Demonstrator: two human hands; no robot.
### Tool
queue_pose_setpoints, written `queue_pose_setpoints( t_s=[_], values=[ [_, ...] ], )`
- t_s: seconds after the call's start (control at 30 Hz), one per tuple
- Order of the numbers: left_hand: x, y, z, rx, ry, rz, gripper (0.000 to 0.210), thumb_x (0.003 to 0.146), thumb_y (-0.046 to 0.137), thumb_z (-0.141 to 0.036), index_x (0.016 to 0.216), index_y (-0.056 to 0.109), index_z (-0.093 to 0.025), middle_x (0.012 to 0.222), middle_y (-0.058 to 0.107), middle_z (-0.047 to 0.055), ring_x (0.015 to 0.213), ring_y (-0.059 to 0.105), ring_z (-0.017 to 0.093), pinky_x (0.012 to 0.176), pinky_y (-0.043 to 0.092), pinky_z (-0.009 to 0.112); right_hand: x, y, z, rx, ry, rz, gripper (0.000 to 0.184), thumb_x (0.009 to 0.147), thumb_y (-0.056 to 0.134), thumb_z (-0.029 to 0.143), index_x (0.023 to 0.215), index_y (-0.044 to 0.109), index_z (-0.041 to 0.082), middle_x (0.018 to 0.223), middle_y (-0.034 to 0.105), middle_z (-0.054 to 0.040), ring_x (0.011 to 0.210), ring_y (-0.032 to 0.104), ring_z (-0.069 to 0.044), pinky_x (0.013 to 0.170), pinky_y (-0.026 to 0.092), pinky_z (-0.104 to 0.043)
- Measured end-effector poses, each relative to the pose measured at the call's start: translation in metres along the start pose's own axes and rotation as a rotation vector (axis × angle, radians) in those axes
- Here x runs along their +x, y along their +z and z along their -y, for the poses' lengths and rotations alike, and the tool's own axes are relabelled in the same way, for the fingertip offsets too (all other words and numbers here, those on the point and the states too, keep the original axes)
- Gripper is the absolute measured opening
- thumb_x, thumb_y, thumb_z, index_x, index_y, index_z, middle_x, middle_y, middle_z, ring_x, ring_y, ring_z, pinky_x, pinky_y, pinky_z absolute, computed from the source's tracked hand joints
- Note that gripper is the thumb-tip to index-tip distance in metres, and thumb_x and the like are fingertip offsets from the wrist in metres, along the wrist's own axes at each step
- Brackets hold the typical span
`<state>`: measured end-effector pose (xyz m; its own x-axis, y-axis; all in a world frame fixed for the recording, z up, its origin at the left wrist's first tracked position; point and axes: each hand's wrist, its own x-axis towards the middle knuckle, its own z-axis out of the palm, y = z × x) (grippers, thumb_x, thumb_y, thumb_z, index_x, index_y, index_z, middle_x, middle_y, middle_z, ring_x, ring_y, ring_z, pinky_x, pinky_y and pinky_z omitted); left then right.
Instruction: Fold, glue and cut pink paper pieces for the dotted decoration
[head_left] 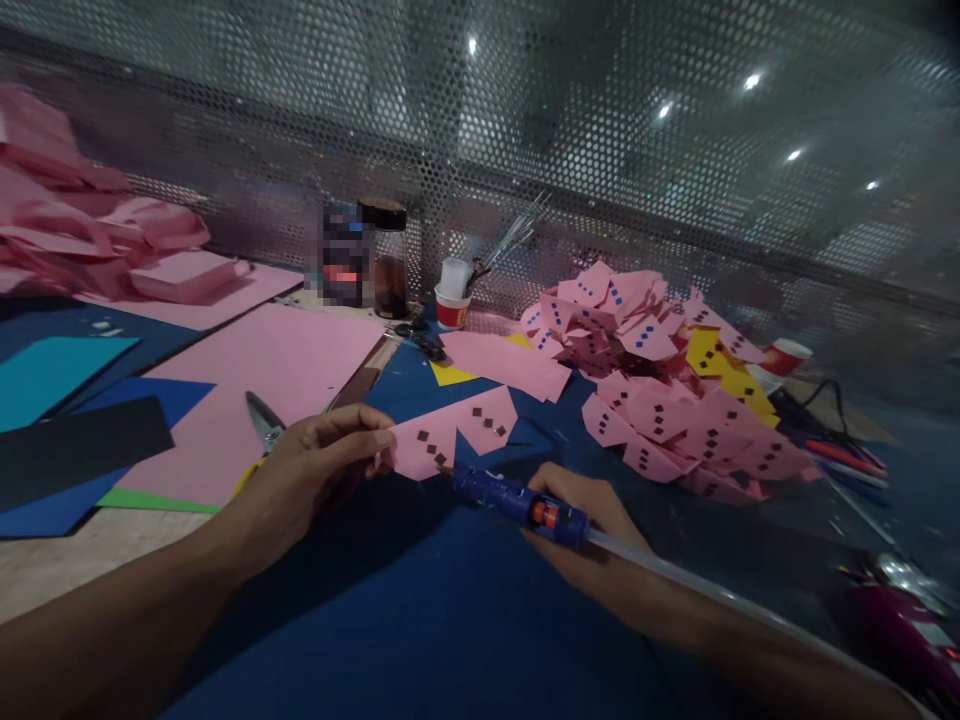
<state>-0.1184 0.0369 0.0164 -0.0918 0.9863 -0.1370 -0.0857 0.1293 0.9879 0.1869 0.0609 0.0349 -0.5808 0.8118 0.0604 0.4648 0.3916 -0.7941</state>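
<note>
My left hand (322,460) pinches the left end of a pink paper piece (420,435) between thumb and fingers. The piece has small dark squares in rows and a notch in its lower edge. My right hand (592,520) is wrapped round a blue glue gun (502,495), with a long clear glue stick (675,572) running out of its back. The gun's nozzle is at the lower edge of the pink piece, by the notch; whether it touches cannot be made out. Scissors (262,425) with yellow handles lie partly hidden behind my left hand.
Pink pieces with dark and blue squares (652,400) are heaped at right. Pink sheets (277,350) and coloured sheets (82,450) lie at left. A jar (390,265) and a red-and-white cup (452,308) stand against the perforated metal screen (600,150). A purple device (900,630) sits at lower right.
</note>
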Motion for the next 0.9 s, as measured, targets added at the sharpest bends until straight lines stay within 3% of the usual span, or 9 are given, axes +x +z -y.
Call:
queue_pose_setpoints(
  t_s=[0.4,0.7,0.9],
  values=[
    [0.0010,-0.0007,0.0012,-0.004,-0.016,-0.012,0.025,0.082,0.083,-0.042,0.078,0.071,-0.021,0.068,0.063,-0.002,0.057,0.050,0.008,0.046,0.034,0.015,0.0009,-0.0082,0.0080,-0.018,0.003,0.035,0.013,0.089,0.064,0.016,0.084,0.054,0.022,0.069,0.054,0.0061,0.060,0.047,-0.010,0.054,0.030,-0.024],
    [0.0010,-0.0031,0.0044,0.027,-0.007,0.006,0.025,0.082,0.084,-0.043,0.077,0.072,-0.021,0.069,0.063,-0.001,0.062,0.053,0.010,0.051,0.038,0.015,0.0015,-0.0067,0.0040,-0.005,0.017,0.014,0.017,0.095,0.061,0.022,0.082,0.051,0.022,0.070,0.050,0.0062,0.061,0.043,-0.010,0.054,0.029,-0.024],
    [0.0009,-0.0022,0.0021,0.023,0.006,0.000,0.026,0.079,0.085,-0.045,0.077,0.072,-0.022,0.068,0.064,-0.001,0.060,0.051,0.011,0.047,0.034,0.016,0.0000,-0.0040,0.0010,0.017,0.052,0.020,0.018,0.097,0.059,0.023,0.082,0.049,0.022,0.069,0.047,0.0067,0.060,0.040,-0.010,0.052,0.026,-0.024]
  ],
)
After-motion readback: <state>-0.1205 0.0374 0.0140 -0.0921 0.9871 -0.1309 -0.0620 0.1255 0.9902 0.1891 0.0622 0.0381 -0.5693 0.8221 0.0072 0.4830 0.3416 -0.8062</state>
